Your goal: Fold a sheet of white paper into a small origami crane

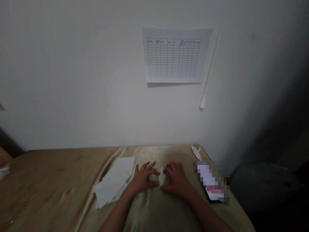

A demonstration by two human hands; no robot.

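A small white piece of folded paper [162,177], shaped like a narrow diamond, lies upright-pointing on the cloth between my hands. My left hand [145,177] has its thumb and index finger at the paper's left edge, the other fingers spread away. From the other side, my right hand [177,178] pinches the right edge, with its thumb at the lower tip and its index finger higher up. Both hands rest low over the table. Finer creases in the paper are too small to make out.
Loose white paper sheets [113,183] lie overlapping to the left. On the right are a phone [211,185], partly blurred out, and a small folded paper figure [196,152]. Wrinkled golden cloth [60,180] covers the table, which meets a wall bearing a printed table sheet [173,58].
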